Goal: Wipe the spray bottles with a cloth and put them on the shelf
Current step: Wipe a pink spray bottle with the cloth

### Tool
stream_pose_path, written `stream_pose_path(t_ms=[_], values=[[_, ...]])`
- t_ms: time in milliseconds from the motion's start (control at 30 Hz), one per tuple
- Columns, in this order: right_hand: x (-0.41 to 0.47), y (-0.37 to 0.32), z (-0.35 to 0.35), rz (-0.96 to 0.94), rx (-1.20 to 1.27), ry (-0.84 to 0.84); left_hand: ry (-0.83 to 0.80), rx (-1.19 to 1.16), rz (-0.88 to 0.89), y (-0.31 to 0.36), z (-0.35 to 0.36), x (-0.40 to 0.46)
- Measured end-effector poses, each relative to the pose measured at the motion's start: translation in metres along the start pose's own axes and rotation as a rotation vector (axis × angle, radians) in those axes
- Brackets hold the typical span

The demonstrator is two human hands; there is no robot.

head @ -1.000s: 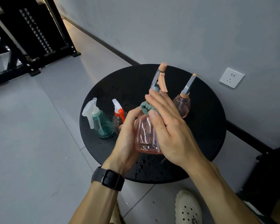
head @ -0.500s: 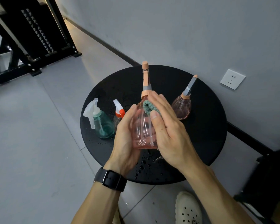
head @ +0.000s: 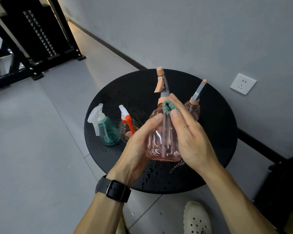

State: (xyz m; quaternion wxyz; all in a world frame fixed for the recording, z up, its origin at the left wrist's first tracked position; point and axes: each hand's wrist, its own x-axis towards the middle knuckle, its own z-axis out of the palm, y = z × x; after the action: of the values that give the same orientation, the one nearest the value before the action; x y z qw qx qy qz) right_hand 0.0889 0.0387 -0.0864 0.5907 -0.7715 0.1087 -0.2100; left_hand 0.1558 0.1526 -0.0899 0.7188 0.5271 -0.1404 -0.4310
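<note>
A grey tiled floor (head: 32, 149) and a grey wall (head: 193, 31) fill most of the view, with a black metal rack (head: 37, 36) seen at the upper left. A round black worktop (head: 215, 132), dotted with water drops, is set close to the wall, below a white wall socket (head: 243, 83).

Above the near part of the worktop a pink spray bottle (head: 161, 141) with a peach and grey trigger head is held upright between both hands. The left hand (head: 137, 146) is curled round the bottle's left side, its thumb laid on the shoulder. The right hand (head: 191, 137) is pressed against the right side with nearly straight fingers, and a teal cloth (head: 169, 106) is pinched between its thumb and fingers, against the bottle's neck.

A teal spray bottle (head: 108, 132) with a white trigger is seen standing on the left part of the worktop. Just beside it stands a clear spray bottle (head: 125, 127) with an orange trigger, partly hidden by the left hand. A second pink spray bottle (head: 193, 107) stands behind the right hand.

A black wristwatch (head: 113, 190) is worn on the left wrist. A cream clog (head: 196, 218) is seen on the floor below the worktop.
</note>
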Motion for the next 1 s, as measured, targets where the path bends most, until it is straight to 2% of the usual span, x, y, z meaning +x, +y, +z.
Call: stream_pose_path(t_ms=[200,333,433,533,667,767,1000], values=[[-0.005,0.002,0.01,-0.006,0.033,-0.015,0.155,-0.061,0.015,0.001,-0.004,0.003],[-0.008,0.004,0.01,0.05,0.125,0.041,0.133,-0.138,0.026,0.004,-0.003,0.004],[-0.007,0.001,0.009,0.085,0.224,0.134,0.106,-0.208,0.049,0.01,-0.001,0.005],[-0.006,-0.003,0.011,-0.009,0.196,0.28,0.104,-0.279,0.138,0.018,0.0,0.005],[-0.006,-0.011,0.019,-0.269,0.033,0.394,0.069,-0.295,0.189,0.017,0.003,0.006],[-0.005,-0.012,0.024,-0.436,-0.191,0.398,0.028,-0.355,0.181,0.014,0.005,0.006],[-0.007,-0.015,0.031,-0.549,-0.498,0.418,0.036,-0.476,0.151,0.005,0.01,0.01]])
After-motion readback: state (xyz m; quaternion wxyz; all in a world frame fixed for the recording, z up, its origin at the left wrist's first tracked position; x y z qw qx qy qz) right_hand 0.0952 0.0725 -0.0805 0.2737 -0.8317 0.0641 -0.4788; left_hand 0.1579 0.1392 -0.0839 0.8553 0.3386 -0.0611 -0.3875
